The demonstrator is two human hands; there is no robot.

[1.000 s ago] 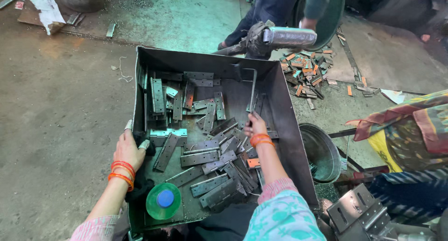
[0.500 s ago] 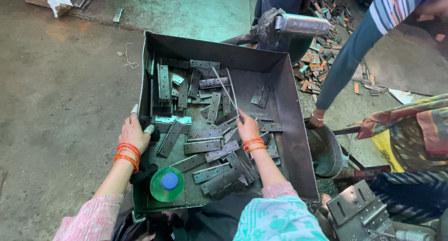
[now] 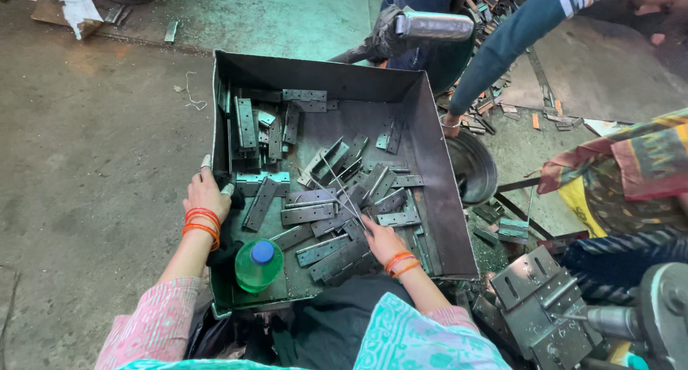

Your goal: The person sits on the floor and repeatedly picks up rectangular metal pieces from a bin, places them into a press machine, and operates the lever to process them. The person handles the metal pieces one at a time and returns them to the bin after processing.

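Since the earlier frame, my right hand [image 3: 382, 242] has slid lower in the tray, toward the bottom centre, while my left hand [image 3: 206, 194] has stayed on the rim. I see the right grip closed around thin metal rods [image 3: 337, 191] that slant up over the hinge plates [image 3: 315, 214]. The left grip clasps the left wall of the metal tray [image 3: 437, 176], fingers curled over it. Just below it stands a green bottle [image 3: 257, 265]. At upper right, another person's sleeve [image 3: 502, 51] reaches down.

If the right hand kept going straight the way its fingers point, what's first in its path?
Likely the thin metal rods lying across the grey metal hinge plates just ahead of the right hand; depth is uncertain.
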